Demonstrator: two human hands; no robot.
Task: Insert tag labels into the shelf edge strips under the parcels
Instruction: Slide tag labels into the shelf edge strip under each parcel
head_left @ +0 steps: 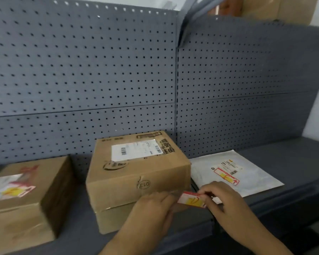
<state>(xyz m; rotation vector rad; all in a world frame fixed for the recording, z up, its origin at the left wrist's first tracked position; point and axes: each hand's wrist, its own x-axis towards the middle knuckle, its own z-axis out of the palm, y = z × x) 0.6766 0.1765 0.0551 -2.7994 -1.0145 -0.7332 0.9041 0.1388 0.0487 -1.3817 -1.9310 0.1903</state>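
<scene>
A: Hands first. What have they got?

B: Both on one tag label (192,199), red and white with a yellow patch. Left hand (151,208) has its fingers closed on the label's left end; right hand (223,197) pinches the right end, fingertips curled over the top edge.

A: Where does the label sit?

B: Held just in front of the middle parcel's lower right corner, above the front of the shelf (77,234). Tilted slightly, right end lower. Cannot tell whether it touches the shelf edge strip (191,234); the hands hide that stretch.

A: Parcels?

B: Three on the grey shelf. Left cardboard box (26,196), a red and yellow sticker on top. Middle cardboard box (136,173), white shipping label on top, printing on its faces. Right, a flat white mailer bag (236,172) lying just beside the middle box, its own red and yellow sticker showing.

A: Behind them?

B: Grey pegboard back panel (81,70), two sections meeting at a slotted upright. More brown cartons (276,8) at the top right, blurred.
</scene>
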